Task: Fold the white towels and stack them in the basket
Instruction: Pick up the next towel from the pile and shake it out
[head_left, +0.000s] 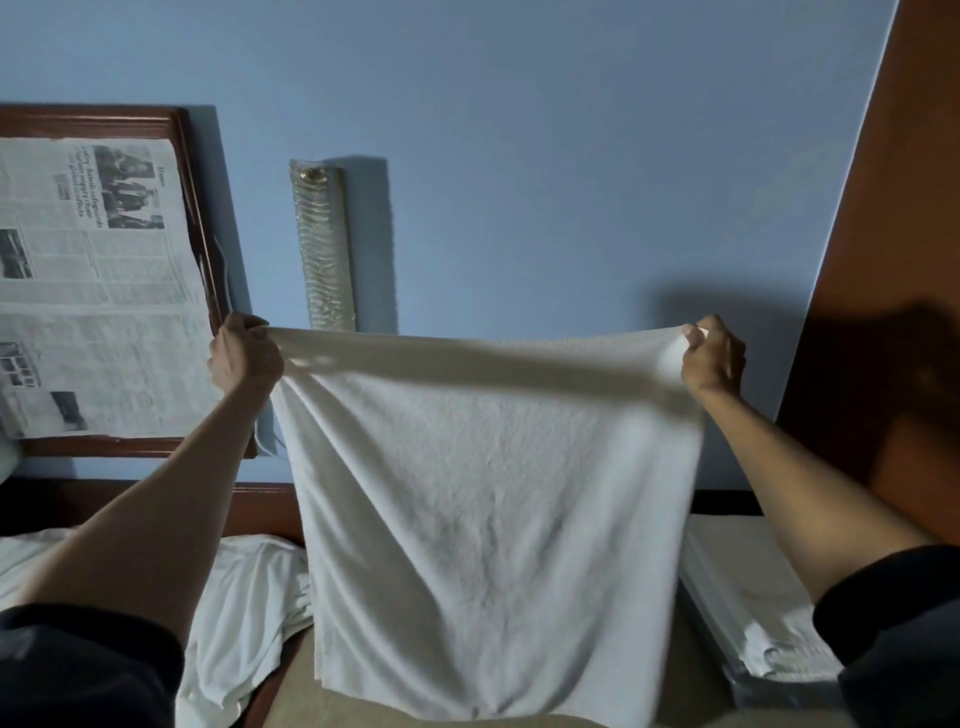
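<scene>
Left hand (244, 358): raised, fingers curled; pinches the upper left corner of the towel (493, 493).
Right hand (711, 358): raised level with the left hand, thumb and fingers pinching the upper right corner.
Towel position: hangs between the two hands, its top edge stretched from one to the other. The cloth drops freely below them as one flat sheet. The lower edge reaches down to the tan surface (291, 712).
Fold state of held towel: no crease or doubled layer is visible; judged as opened out and not yet folded.
Unfolded stock: a crumpled heap of white cloth (249, 597) lies well below the left hand, beside that forearm. The number of towels in it cannot be told.
Finished stock: a folded stack (743, 571) lies well below the right hand, under that forearm. It sits in a pale container (753, 696), probably the basket. Its far side is hidden by the sleeve (898, 639).
Progress: part of the task appears done, as some towels are already folded and stacked.
Remaining: fold the held towel, place it on the stack, then process the heap.
Background: a framed newspaper (93, 280) hangs behind the left hand.
</scene>
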